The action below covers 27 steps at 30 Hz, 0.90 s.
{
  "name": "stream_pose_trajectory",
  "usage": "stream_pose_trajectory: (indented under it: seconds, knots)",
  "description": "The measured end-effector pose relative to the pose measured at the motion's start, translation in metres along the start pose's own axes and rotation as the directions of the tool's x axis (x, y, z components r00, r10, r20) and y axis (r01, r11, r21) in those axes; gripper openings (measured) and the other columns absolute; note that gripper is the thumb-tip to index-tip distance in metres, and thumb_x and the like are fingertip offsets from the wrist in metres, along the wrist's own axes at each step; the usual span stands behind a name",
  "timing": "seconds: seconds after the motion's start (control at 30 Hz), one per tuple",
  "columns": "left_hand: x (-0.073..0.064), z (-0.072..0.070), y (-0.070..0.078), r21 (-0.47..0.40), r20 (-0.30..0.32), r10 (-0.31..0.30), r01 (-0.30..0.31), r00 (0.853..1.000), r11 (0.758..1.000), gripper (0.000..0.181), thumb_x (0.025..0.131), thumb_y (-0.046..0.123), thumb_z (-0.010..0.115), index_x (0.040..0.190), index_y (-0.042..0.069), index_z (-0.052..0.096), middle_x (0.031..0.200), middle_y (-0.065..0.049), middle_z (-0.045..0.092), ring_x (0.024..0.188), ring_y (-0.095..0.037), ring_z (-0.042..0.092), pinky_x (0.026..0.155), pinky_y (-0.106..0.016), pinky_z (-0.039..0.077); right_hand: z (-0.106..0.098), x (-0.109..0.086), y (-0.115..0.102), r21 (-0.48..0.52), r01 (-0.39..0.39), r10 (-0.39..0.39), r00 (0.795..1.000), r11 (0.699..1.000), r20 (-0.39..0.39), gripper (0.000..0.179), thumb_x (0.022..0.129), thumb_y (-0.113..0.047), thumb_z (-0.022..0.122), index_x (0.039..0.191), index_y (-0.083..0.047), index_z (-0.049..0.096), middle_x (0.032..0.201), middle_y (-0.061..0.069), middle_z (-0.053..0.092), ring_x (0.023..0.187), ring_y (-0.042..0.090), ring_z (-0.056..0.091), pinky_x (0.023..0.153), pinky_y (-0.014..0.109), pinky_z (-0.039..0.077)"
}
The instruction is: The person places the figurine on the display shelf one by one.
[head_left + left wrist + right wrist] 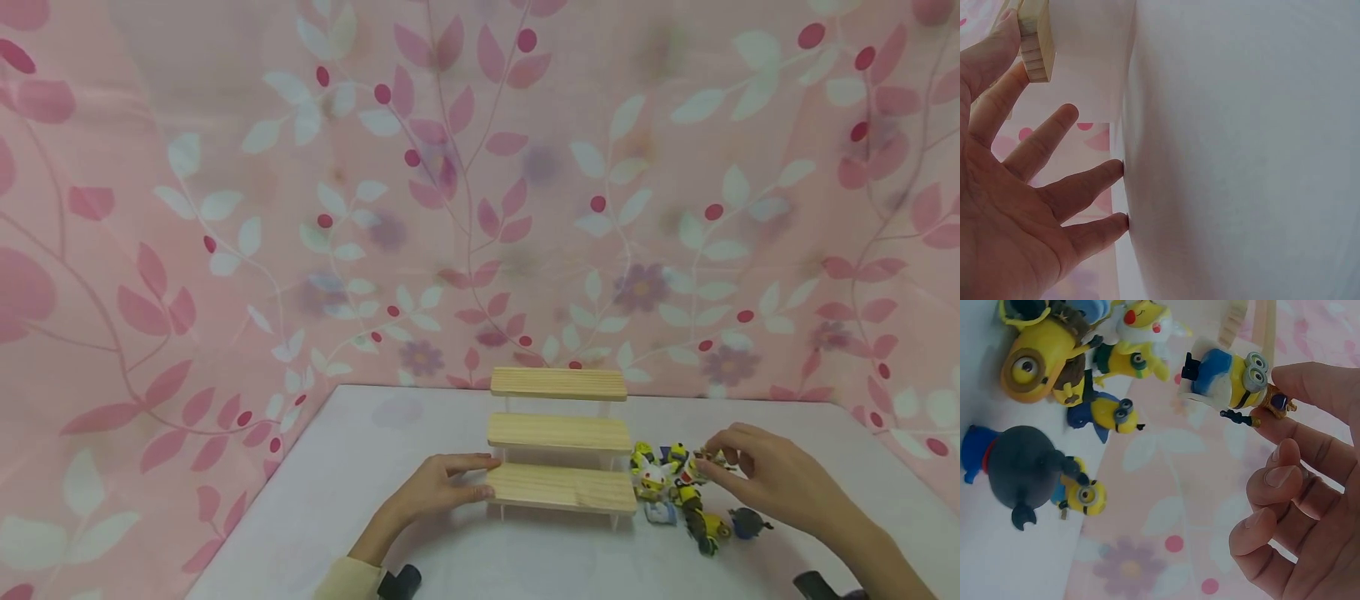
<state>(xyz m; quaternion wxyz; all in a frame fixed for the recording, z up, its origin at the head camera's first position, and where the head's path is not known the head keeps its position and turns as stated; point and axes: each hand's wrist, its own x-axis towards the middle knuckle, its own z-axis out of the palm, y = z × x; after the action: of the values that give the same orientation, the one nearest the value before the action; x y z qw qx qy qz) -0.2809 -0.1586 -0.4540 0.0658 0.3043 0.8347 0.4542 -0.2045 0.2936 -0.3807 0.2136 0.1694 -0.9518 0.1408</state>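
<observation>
My left hand [435,485] holds the left end of the lowest step of a three-step wooden display stand [558,487], thumb and index finger at that end. In the left wrist view the other fingers spread, two tips touching the white tabletop. My right hand [780,475] pinches a minion figure [1240,384] by its gold crown between thumb and index finger; the remaining fingers curl loosely. The figure has goggles, blue clothing and a white cape. It hangs above a cluster of small toy figures right of the stand.
In the cluster are several yellow minions [1041,369], a white-and-yellow figure with red cheeks [654,477] and a dark grey round-headed figure [747,523]. The white table [360,467] meets a pink floral backdrop [465,208] behind the stand.
</observation>
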Motion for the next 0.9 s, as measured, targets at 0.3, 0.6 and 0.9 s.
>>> stream_pose_trajectory:
  seconds: [0.3, 0.6, 0.9]
  knots:
    - [0.0, 0.0, 0.002, 0.011, -0.01, -0.024, 0.024, 1.0, 1.0, 0.043, 0.087, 0.039, 0.076, 0.127, 0.026, 0.069, 0.13, 0.013, 0.062, 0.13, -0.017, 0.05, 0.109, -0.048, 0.04, -0.002, 0.009, -0.011, 0.037, 0.036, -0.036, 0.999, 0.999, -0.012, 0.022, 0.08, -0.038, 0.083, 0.093, -0.024, 0.071, 0.069, -0.017, 0.042, 0.059, 0.0, 0.036, 0.047, 0.019, 0.032]
    - [-0.001, -0.001, 0.004, 0.01, -0.011, -0.032, 0.032, 0.999, 0.999, 0.042, 0.087, 0.04, 0.076, 0.127, 0.026, 0.069, 0.133, 0.007, 0.061, 0.13, -0.018, 0.05, 0.109, -0.049, 0.04, 0.002, 0.016, -0.023, 0.064, 0.136, -0.131, 0.988, 0.989, -0.076, 0.018, 0.081, -0.035, 0.082, 0.092, -0.026, 0.07, 0.068, -0.019, 0.039, 0.057, -0.003, 0.034, 0.047, 0.018, 0.029]
    - [-0.001, 0.0, 0.001, 0.011, -0.004, -0.023, 0.023, 1.0, 1.0, 0.043, 0.087, 0.04, 0.075, 0.127, 0.026, 0.069, 0.133, 0.008, 0.061, 0.13, -0.019, 0.05, 0.108, -0.049, 0.04, 0.006, 0.024, -0.035, 0.12, 0.178, -0.167, 0.981, 0.977, -0.098, 0.019, 0.079, -0.032, 0.084, 0.092, -0.029, 0.07, 0.069, -0.02, 0.041, 0.057, -0.002, 0.035, 0.047, 0.017, 0.03]
